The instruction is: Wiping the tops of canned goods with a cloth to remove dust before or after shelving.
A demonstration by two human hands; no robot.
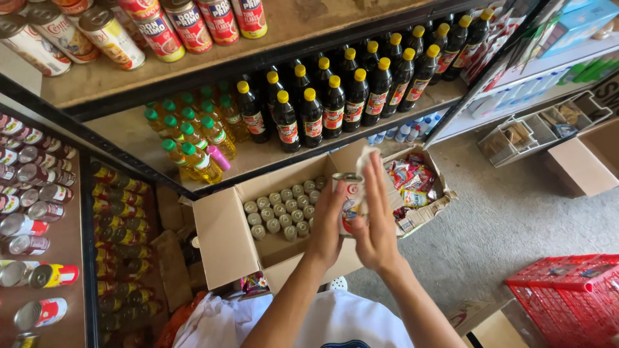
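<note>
Small can (pixel 350 200), white and red label, silver top, held upright between both hands at frame centre, above the open cardboard box (pixel 222 238). Long axis vertical, top rim facing the camera. Left hand (pixel 327 222) wraps the can's left side, fingers curled round the body, firm grip. Right hand (pixel 377 219) lies flat against the can's right side, fingers straight and pointing far, palm pressing a white cloth (pixel 366 161) onto the label; cloth sticks out past the fingertips. Both hands touch the can; left carries it, right only presses, not closed.

Box beneath holds rows of same-size cans (pixel 280 209) seen top-down, gap at its near right. Right of it, a second torn box of colourful snack packets (pixel 409 180), touching the first.

Far side: shelf (pixel 129 138) with dark sauce bottles (pixel 335 103), yellow caps, and green-capped oil bottles (pixel 193 138) to their left. Upper shelf carries red-label cans (pixel 187 26). Left rack has cans lying on their sides (pixel 32 225). Near right, red plastic crate (pixel 567 299) on the grey floor (pixel 503 219). Person wears a white shirt (pixel 329 322).
</note>
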